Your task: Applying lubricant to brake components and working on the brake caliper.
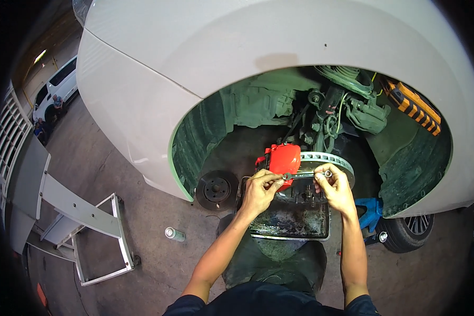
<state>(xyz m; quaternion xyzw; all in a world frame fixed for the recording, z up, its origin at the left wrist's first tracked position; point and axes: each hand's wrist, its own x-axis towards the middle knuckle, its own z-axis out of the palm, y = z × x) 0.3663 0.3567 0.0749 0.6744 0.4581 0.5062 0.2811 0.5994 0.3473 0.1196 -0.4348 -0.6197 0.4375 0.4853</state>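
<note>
Both hands are raised in front of the open wheel arch of a white car body [237,58], where the wheel is removed. The left hand [259,190] has its fingers [271,179] curled and pressed together around one end of a thin grey metal rod-shaped tool [305,174], which lies nearly horizontal. The right hand [334,188] pinches the other end of the same tool between thumb and fingertips. The tool is just in front of the bright red brake caliper [280,159], and it seems to touch the caliper's lower edge, but I cannot tell this for sure. The caliper sits on the grey ribbed metal brake disc [327,159], which shows to its right. Under the hands a dark rectangular metal drip tray [290,221] lies on the grey concrete floor [142,247]. To the left of the tray a second, dark round brake disc [216,189] leans near the edge of the arch. A small silver spray can [175,234] lies on the floor further left, and a grey metal frame [84,221] stands beyond it. A blue jack [367,213] is at the right, beside a black tyre [410,231].
</note>
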